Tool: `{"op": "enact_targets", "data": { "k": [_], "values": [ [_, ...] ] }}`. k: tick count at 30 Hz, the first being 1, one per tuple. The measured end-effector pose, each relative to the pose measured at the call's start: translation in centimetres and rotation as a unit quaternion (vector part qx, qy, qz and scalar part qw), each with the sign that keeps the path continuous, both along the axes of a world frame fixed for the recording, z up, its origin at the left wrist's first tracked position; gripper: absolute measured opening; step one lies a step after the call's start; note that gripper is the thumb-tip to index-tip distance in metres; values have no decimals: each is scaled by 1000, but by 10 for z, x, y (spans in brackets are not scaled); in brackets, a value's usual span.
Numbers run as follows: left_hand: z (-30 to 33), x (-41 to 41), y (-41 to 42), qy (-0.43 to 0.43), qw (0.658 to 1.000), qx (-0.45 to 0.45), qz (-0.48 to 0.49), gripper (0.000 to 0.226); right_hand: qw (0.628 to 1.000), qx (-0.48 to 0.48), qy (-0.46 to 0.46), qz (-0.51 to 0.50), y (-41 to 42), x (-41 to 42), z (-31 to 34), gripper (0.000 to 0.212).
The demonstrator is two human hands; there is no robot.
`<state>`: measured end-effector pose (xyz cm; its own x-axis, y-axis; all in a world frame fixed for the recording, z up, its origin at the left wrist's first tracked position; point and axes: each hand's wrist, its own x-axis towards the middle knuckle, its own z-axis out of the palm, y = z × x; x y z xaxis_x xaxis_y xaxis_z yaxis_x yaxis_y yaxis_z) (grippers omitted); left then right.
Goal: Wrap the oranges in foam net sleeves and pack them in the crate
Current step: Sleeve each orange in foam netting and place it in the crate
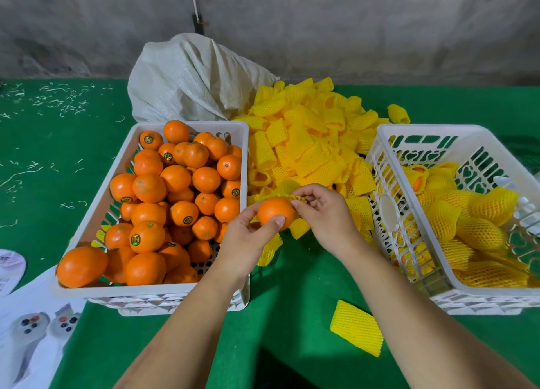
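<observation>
Orange (274, 214) — sleeve (292, 197) mouth toward wrists

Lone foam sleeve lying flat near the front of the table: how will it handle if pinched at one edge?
The sleeve is probably very light and floppy: it is open foam mesh and lies flattened on the table. It would likely sag or fold from one edge. A push should slide it, not roll it.

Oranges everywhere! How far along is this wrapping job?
Done: about a dozen wrapped oranges lie in the right crate. In hand: the left hand holds a bare orange while the right hand pinches a foam sleeve at its top. Left: the left crate is heaped with unwrapped oranges, so most remains; the sleeve pile looks ample.
</observation>
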<state>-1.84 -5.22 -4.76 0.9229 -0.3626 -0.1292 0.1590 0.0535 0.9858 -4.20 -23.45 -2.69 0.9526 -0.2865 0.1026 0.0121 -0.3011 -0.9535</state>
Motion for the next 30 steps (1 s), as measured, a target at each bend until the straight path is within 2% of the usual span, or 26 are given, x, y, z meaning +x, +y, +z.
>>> {"op": "enact_targets", "data": {
  "k": [4, 8, 11, 14, 17, 20, 25, 30],
  "values": [
    [0, -5, -13, -25, 998, 31, 55, 72, 999, 10, -39, 19, 9, -15, 15, 24],
    [1, -5, -17, 5, 994, 27, 108, 74, 991, -90, -85, 42, 29, -33, 17, 14],
    [0, -3, -15, -4, 995, 26, 97, 61, 986, -133, -97, 36, 36, -40, 9, 20],
    [4, -4, -15, -23, 996, -20, 89, 43, 988, -129, -59, 57, 40, -40, 1, 41],
    [7, -3, -9, -3, 995, -61, 73, 31, 979, -194, -52, 38, 46, -37, -5, 55],
    [2, -2, 2, -23, 997, -68, 38, 30, 971, -214, -104, 26, 50, -36, -3, 51],
    [-4, 0, 10, -47, 995, -84, -28, 30, 968, -169, -183, 32, 48, -36, -1, 43],
    [-4, -3, 6, -41, 998, -48, -1, 42, 951, -211, -223, -32, 37, -36, 0, 26]
  ]
}}
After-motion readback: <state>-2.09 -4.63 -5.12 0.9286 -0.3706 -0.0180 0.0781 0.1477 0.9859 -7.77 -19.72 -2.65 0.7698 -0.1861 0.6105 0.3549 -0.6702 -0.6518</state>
